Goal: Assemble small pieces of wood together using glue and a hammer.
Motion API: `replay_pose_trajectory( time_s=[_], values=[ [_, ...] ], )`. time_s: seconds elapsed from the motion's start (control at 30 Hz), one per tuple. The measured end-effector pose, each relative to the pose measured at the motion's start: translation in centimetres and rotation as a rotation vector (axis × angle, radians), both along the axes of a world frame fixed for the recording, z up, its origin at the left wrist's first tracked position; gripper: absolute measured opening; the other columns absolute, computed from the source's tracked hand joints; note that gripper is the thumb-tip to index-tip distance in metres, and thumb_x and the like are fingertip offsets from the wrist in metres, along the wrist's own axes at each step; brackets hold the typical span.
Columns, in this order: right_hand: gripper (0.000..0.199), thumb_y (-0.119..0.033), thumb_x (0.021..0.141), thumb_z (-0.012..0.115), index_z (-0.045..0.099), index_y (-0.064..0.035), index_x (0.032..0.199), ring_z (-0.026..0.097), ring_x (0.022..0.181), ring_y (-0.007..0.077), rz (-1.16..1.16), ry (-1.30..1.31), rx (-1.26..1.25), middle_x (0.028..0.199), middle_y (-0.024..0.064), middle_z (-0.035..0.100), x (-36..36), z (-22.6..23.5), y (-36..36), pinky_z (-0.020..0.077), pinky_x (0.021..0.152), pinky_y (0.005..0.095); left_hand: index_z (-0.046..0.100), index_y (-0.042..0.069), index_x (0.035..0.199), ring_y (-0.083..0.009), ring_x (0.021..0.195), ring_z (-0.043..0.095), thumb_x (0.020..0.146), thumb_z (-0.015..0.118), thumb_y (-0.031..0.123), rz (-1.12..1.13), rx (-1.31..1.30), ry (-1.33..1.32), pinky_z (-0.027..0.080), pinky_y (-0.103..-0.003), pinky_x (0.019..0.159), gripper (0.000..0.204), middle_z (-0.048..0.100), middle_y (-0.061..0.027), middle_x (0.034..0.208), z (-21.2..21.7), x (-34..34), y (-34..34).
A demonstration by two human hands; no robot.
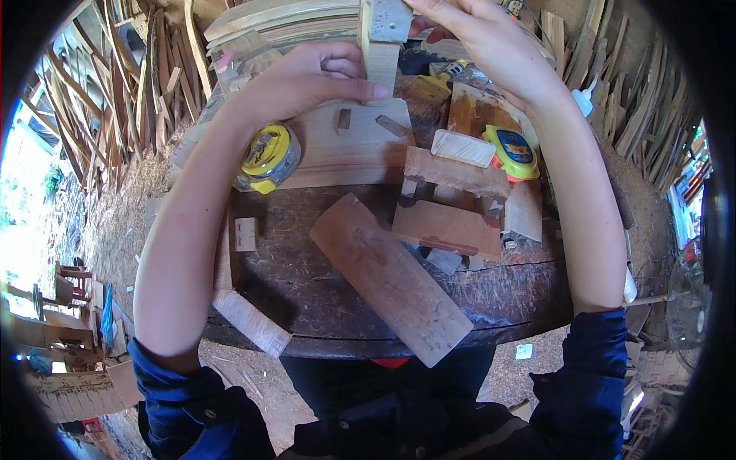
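Observation:
A narrow pale wood strip (pixel 381 70) stands upright at the top of the view, with a flat grey plate (pixel 389 21) bearing a small hole against its upper part. My left hand (pixel 326 77) is closed on the lower part of the strip, thumb across its face. At the plate's upper right edge, my right hand (pixel 468 27) pinches it; part of its grip is cut off by the frame. Beneath my left hand lies a wide pale board (pixel 330 146) with two small dark wood bits on it. A yellow tape measure (pixel 268 159) sits beside my left forearm.
On the dark round table (pixel 307 307) a brown board (pixel 391 280) overhangs the near edge. Stacked wood blocks (pixel 452 195) and a yellow-green tape measure (pixel 512 153) lie to the right. A pale block (pixel 253 322) rests at the left edge; wood offcuts (pixel 165 84) lean behind.

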State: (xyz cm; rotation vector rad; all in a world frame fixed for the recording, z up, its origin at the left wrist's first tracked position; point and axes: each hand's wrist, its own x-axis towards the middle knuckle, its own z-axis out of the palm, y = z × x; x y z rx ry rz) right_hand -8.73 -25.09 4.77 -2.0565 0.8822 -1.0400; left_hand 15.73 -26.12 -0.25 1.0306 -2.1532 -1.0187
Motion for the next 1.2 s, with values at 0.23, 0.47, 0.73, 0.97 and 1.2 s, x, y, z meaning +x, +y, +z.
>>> replay_pose_trajectory(
  time_s=[0.23, 0.47, 0.73, 0.97, 1.2],
  values=[
    [0.038, -0.023, 0.114, 0.040, 0.061, -0.0049, 0.140, 0.059, 0.111, 0.0143, 0.034, -0.141, 0.060, 0.126, 0.0060, 0.066, -0.2, 0.1, -0.2, 0.0466, 0.098, 0.0288, 0.068, 0.004, 0.123, -0.0059, 0.098, 0.068, 0.092, 0.083, 0.023, -0.028, 0.040, 0.115, 0.052, -0.026, 0.092, 0.040, 0.074, 0.0002, 0.103, -0.1, -0.5, 0.8],
    [0.038, -0.024, 0.111, 0.044, 0.067, -0.0036, 0.133, 0.059, 0.109, 0.0121, -0.139, -0.071, 0.012, 0.126, 0.0070, 0.067, -0.5, 0.0, -1.5, 0.0479, 0.095, 0.0276, 0.071, 0.005, 0.114, -0.0044, 0.091, 0.067, 0.090, 0.085, 0.027, -0.019, -0.010, 0.088, 0.051, -0.022, 0.081, 0.035, 0.073, 0.0008, 0.091, 0.4, -0.3, 1.0],
    [0.054, -0.041, 0.114, 0.033, 0.055, 0.0005, 0.141, 0.070, 0.080, 0.0167, -0.156, 0.134, 0.398, 0.101, 0.0186, 0.076, 0.3, 2.2, 1.7, 0.0539, 0.072, 0.0279, 0.070, 0.006, 0.115, -0.0057, 0.084, 0.070, 0.097, 0.076, 0.030, 0.073, 0.098, 0.019, 0.049, -0.020, 0.069, 0.031, 0.077, -0.0033, 0.092, 0.9, -0.1, 0.8],
    [0.054, -0.044, 0.114, 0.033, 0.049, -0.0019, 0.144, 0.065, 0.077, 0.0178, -0.001, -0.185, 0.462, 0.098, 0.0124, 0.074, 0.3, 0.9, 2.0, 0.0566, 0.079, 0.0305, 0.061, 0.006, 0.134, -0.0179, 0.106, 0.074, 0.105, 0.065, 0.027, -0.060, 0.060, 0.193, 0.057, -0.026, 0.085, 0.036, 0.076, -0.0134, 0.119, -0.3, 0.7, -0.6],
    [0.052, -0.026, 0.100, 0.072, 0.053, -0.0070, 0.145, 0.064, 0.095, 0.0172, 0.017, -0.136, 0.385, 0.108, 0.0047, 0.068, 0.4, 0.1, 1.1, 0.0527, 0.091, 0.0319, 0.046, 0.015, 0.150, -0.0141, 0.117, 0.066, 0.103, 0.051, -0.004, 0.078, 0.092, 0.491, 0.056, -0.030, 0.099, 0.051, 0.067, -0.0085, 0.129, 0.9, -0.3, 0.3]
  ],
)
